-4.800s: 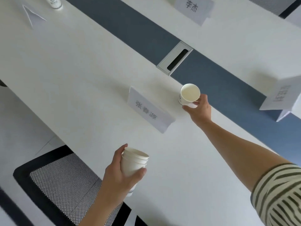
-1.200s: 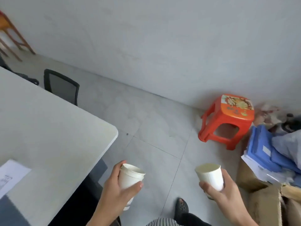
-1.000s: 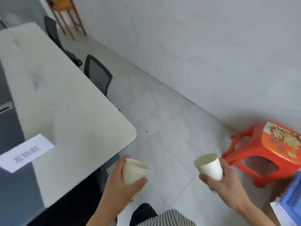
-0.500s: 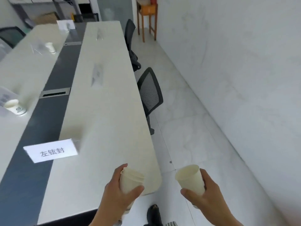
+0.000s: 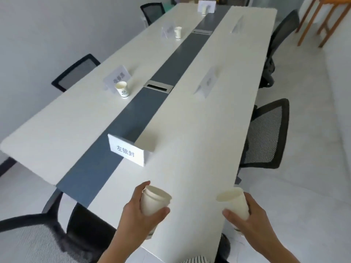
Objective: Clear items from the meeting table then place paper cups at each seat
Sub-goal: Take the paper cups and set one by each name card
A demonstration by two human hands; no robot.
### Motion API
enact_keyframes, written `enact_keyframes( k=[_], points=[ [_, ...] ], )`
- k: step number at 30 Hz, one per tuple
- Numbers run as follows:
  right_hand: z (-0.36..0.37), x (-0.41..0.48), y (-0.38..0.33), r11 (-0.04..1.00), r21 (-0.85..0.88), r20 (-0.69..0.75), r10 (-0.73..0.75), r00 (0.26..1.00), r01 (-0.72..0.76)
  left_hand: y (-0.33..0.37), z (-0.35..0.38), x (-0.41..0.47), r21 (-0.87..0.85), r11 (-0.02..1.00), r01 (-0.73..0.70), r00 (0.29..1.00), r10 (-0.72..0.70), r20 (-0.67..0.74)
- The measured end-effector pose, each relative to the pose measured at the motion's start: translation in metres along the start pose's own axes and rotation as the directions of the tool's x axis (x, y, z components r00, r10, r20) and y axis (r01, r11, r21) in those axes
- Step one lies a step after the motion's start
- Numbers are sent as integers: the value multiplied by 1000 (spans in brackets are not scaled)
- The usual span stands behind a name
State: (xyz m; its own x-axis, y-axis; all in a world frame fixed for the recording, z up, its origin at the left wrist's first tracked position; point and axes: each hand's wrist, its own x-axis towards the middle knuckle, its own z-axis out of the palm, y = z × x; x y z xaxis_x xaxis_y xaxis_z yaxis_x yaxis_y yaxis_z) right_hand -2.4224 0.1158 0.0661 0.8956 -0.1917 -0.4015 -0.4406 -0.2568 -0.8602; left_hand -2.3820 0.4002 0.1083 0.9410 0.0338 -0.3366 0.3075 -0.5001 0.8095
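Stretching away from me, the long white worktop (image 5: 199, 130) runs lengthwise with a grey strip down its middle. Beyond my grips stands a folded name card (image 5: 126, 152), and farther off a paper cup (image 5: 122, 89) sits upright beside another card. My left hand (image 5: 136, 217) is wrapped around a cup stack (image 5: 152, 203), mouths up and tilted slightly away. My right hand (image 5: 250, 219) is closed around a single cup (image 5: 234, 204), mouth tipped leftward, over the worktop's right edge.

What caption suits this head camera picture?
Both hands hold paper cups, a stack in the left, one cup in the right, at the meeting table's end.
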Motion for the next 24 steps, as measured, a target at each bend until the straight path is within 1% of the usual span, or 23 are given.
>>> enact_keyframes(
  k=[4,6,8,11,14,20,24],
  points=[
    [7,75,-38,994,-66,192,-69,979,83,4,3,-4,-46,996,79,983,-85,-160],
    [20,109,-53,982,-132,261,-96,960,134,2,4,-9,-77,990,119,966,-133,-220],
    [40,141,-68,963,-203,297,-114,948,179,-2,4,-13,-121,980,157,945,-185,-270],
    [77,186,-86,909,-350,279,-131,951,228,-13,-1,-13,-182,964,196,919,-246,-309],
    [116,228,-99,889,-394,251,-141,958,234,-27,-12,-1,-200,954,225,909,-279,-310],
    [190,307,-120,921,-331,205,-144,968,207,-45,-34,40,-234,937,260,901,-323,-290],
    [230,342,-115,943,-283,117,-147,982,175,-61,-43,61,-270,915,299,901,-364,-237]
  ],
)
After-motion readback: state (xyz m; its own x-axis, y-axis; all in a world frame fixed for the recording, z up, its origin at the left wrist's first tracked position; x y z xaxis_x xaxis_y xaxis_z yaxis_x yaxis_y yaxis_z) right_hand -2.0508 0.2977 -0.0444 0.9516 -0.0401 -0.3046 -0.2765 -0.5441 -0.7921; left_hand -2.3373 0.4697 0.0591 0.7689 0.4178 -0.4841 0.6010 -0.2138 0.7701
